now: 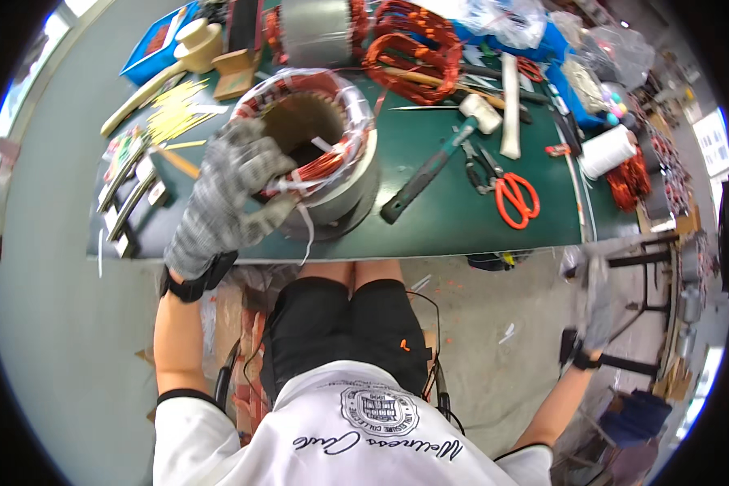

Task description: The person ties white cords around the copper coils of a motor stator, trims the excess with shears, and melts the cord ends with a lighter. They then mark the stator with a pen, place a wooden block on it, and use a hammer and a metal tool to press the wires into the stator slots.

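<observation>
A motor stator (340, 206) stands upright near the table's front edge, a ring of copper windings (332, 166) with white lacing and clear film round its top. My left hand (231, 186), in a grey knit glove, grips the left side of that ring, fingers curled at the bore and thumb lower on the outside. A white lacing end (309, 231) hangs down the stator's front. Off to the far right, past the table edge, my gloved right hand (598, 304) is out over the floor. Motion smears its fingers, and nothing can be made out in it.
Right of the stator lie a mallet (433, 166), pliers (479, 168) and red-handled scissors (514, 198). Copper coils (413, 53) and another stator (314, 32) sit behind. Yellow strips (178, 113) lie left. A white thread spool (609, 152) is at the right edge.
</observation>
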### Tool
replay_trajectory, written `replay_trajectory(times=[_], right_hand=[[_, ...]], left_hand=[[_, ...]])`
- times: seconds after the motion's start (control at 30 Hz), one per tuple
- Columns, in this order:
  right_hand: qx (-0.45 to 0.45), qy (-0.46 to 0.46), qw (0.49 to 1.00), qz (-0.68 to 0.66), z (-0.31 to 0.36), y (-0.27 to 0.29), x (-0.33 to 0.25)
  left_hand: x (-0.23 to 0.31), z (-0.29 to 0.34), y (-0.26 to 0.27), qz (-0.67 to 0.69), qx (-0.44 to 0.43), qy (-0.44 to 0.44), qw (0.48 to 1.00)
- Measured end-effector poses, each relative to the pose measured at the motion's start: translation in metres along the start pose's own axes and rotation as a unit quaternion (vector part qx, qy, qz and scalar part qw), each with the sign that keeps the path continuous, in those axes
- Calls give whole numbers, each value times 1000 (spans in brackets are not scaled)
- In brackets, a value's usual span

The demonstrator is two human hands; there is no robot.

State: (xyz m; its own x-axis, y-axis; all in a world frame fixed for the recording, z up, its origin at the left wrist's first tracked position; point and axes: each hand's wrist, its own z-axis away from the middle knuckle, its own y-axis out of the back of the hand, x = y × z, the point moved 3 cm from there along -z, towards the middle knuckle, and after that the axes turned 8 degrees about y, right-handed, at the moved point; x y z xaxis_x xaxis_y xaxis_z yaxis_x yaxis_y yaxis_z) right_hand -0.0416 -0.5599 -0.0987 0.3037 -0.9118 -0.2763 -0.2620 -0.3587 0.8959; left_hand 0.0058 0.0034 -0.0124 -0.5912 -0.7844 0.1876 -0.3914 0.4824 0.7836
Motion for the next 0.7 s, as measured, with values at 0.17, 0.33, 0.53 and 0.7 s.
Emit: replay_trajectory(times=[0.17,0.33,0.53,0.7], right_hand=[[-83,95,989,-81,-216,-57,41],[-178,216,911,302,-265,-147,118],[-54,-152,963,-217,-252,-132,118],[98,250,962,45,-232,-84,-13]], left_hand=[[-4,-5,-4,19,-30,25,999],[7,11,-11,-47,58,89,993],[49,71,-40,161,262,299,903],[84,69,-87,449,146,367,802]])
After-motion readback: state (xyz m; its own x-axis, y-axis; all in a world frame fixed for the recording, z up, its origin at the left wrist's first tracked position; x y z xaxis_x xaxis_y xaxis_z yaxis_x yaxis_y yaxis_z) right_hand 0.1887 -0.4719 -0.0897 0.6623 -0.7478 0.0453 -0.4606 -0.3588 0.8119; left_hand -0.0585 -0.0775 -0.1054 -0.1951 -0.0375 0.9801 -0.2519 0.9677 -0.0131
